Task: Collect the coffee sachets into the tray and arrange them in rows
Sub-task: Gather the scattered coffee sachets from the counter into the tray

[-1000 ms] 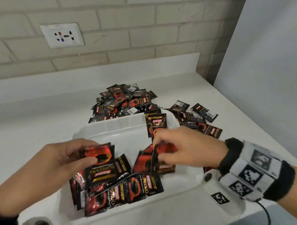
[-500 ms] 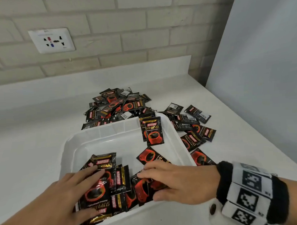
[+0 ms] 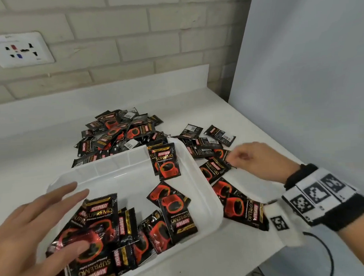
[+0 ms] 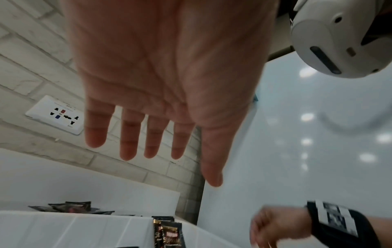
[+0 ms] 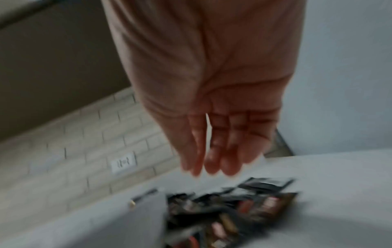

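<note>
A white counter [image 3: 42, 130] is seen from the head view, backed by a pale brick wall [image 3: 132, 36] carrying a white socket plate [image 3: 19, 49]. A white plastic tray [image 3: 120, 173] is set on the counter near its front edge. Behind the tray's far rim a large heap of black-and-red coffee sachets [image 3: 117, 132] is piled, and a smaller scatter of sachets [image 3: 214, 157] is spread on the counter just right of the tray. Inside the tray, a loose overlapping cluster of sachets [image 3: 110, 229] is gathered at the near left, two more are laid near the middle right, and a single sachet [image 3: 166, 161] is propped against the far right corner.

The left hand [image 3: 29, 232] is held over the near-left cluster with its fingers straight and spread. In the left wrist view the palm [image 4: 165, 67] is shown flat and empty, with all fingers apart, which the head view confirms only from above; whether the thumb touches a sachet cannot be told.

The right hand [image 3: 258, 160] is placed outside the tray over the scatter, wearing a patterned wristband [image 3: 321, 197]. From the head view its fingertips appear drawn together at a sachet's edge, but blur hides whether anything is pinched. In the right wrist view, also blurred, the fingers [image 5: 214, 151] are seen loosely extended above the sachets, apparently empty, so its grip cannot be told.
</note>
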`<state>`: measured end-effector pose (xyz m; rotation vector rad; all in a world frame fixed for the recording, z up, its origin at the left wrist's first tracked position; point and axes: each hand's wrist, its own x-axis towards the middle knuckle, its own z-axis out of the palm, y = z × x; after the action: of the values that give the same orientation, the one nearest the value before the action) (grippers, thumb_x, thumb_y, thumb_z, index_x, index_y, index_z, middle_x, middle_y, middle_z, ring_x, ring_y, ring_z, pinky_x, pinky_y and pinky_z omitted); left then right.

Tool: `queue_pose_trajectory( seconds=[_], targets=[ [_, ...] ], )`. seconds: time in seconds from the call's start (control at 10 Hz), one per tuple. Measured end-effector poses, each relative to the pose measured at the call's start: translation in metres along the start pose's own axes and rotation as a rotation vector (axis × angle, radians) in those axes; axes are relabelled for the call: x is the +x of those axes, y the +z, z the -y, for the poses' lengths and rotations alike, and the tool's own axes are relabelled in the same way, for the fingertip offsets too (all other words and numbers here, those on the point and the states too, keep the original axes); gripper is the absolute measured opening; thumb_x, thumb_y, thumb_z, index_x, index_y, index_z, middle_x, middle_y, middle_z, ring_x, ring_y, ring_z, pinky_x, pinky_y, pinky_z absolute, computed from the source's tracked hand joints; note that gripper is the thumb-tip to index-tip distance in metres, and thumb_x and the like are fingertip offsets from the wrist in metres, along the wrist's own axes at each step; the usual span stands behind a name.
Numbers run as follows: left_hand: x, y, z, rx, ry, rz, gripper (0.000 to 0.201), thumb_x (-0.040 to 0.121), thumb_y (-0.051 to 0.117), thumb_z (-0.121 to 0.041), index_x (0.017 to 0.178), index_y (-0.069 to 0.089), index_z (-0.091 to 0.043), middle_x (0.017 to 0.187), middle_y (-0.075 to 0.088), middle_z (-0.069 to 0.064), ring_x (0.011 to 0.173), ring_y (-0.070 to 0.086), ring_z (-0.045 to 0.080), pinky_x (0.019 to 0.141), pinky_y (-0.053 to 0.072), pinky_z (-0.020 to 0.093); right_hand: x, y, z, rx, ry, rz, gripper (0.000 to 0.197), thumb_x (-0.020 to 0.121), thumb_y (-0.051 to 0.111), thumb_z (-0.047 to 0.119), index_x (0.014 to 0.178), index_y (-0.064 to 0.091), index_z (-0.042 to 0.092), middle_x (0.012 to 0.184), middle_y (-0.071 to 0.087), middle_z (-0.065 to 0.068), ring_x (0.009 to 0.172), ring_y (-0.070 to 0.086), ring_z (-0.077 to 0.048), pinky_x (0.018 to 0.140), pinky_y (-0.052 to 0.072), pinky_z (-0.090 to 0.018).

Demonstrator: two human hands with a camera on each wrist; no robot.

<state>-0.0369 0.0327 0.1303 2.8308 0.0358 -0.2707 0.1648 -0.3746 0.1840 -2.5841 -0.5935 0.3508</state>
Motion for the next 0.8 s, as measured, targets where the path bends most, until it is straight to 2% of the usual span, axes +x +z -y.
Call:
queue_pose_trajectory(
  seconds=[0.1,0.2,0.3,0.4,0.5,0.6,0.7,0.8],
  targets=[
    [0.011,-0.022,-0.051,-0.112,0.038,-0.068,0.082,0.059,0.065,-0.062,0.135,0.039,-0.048,0.143,0.034,-0.027,0.130,0.034,-0.004,0.094,0.042,0.044,-0.005,0.015,-0.027,-0.286,0.141,0.294,0.043,0.085,0.055,0.049,0.116,0.056,0.019,0.104,0.053,0.007,0.091,0.049,-0.008,0.073,0.037,-0.016],
    [0.013,-0.036,-0.099,-0.196,0.073,-0.161,0.067,0.065,0.051,-0.077,0.128,0.037,-0.060,0.139,0.035,-0.034,0.125,0.031,-0.016,0.088,0.039,0.031,-0.013,0.029,-0.030,-0.311,0.193,0.353,0.073,0.072,0.066,0.058,0.128,0.041,0.018,0.104,0.040,0.006,0.094,0.044,-0.010,0.078,0.037,-0.020],
    [0.021,-0.036,-0.118,-0.230,0.155,-0.195,0.061,0.068,0.036,-0.086,0.126,0.035,-0.064,0.137,0.033,-0.039,0.125,0.030,-0.013,0.086,0.040,0.017,-0.019,0.039,-0.030,-0.312,0.181,0.342,0.071,0.067,0.074,0.052,0.121,0.040,0.020,0.099,0.039,0.008,0.087,0.045,-0.009,0.072,0.040,-0.021],
    [0.026,-0.033,-0.126,-0.228,0.165,-0.215,0.062,0.067,0.034,-0.087,0.125,0.032,-0.066,0.137,0.031,-0.041,0.124,0.029,-0.016,0.087,0.040,0.026,-0.020,0.044,-0.033,-0.260,0.166,0.335,0.047,0.068,0.075,0.047,0.088,0.039,0.025,0.078,0.041,0.010,0.065,0.038,-0.005,0.054,0.032,-0.020],
    [0.026,-0.033,-0.126,-0.235,0.168,-0.222,0.063,0.066,0.035,-0.087,0.126,0.032,-0.067,0.136,0.031,-0.042,0.123,0.029,-0.017,0.087,0.041,0.030,-0.020,0.040,-0.039,-0.198,0.189,0.349,0.047,0.070,0.075,0.044,0.071,0.031,0.028,0.072,0.042,0.009,0.060,0.037,-0.006,0.052,0.029,-0.019],
    [0.026,-0.034,-0.124,-0.248,0.148,-0.198,0.063,0.066,0.038,-0.086,0.125,0.035,-0.065,0.136,0.034,-0.040,0.124,0.031,-0.015,0.087,0.041,0.029,-0.019,0.037,-0.044,-0.145,0.172,0.333,0.041,0.073,0.073,0.042,0.070,0.037,0.022,0.070,0.044,0.007,0.059,0.037,-0.008,0.052,0.029,-0.019],
    [0.027,-0.034,-0.123,-0.243,0.139,-0.194,0.063,0.066,0.038,-0.086,0.125,0.037,-0.064,0.135,0.036,-0.039,0.123,0.034,-0.015,0.081,0.044,0.026,-0.016,0.030,-0.046,0.041,0.139,0.335,0.056,0.067,0.070,0.055,0.077,0.051,0.004,0.071,0.049,0.000,0.062,0.042,-0.011,0.059,0.033,-0.026],
    [0.029,-0.034,-0.126,-0.268,0.149,-0.200,0.063,0.065,0.037,-0.087,0.124,0.037,-0.065,0.135,0.036,-0.039,0.122,0.034,-0.016,0.084,0.044,0.030,-0.007,0.014,-0.043,0.294,0.115,0.227,0.041,0.070,0.078,0.031,0.065,0.046,0.007,0.052,0.046,0.013,0.049,0.041,-0.004,0.052,0.034,-0.017]
  ],
)
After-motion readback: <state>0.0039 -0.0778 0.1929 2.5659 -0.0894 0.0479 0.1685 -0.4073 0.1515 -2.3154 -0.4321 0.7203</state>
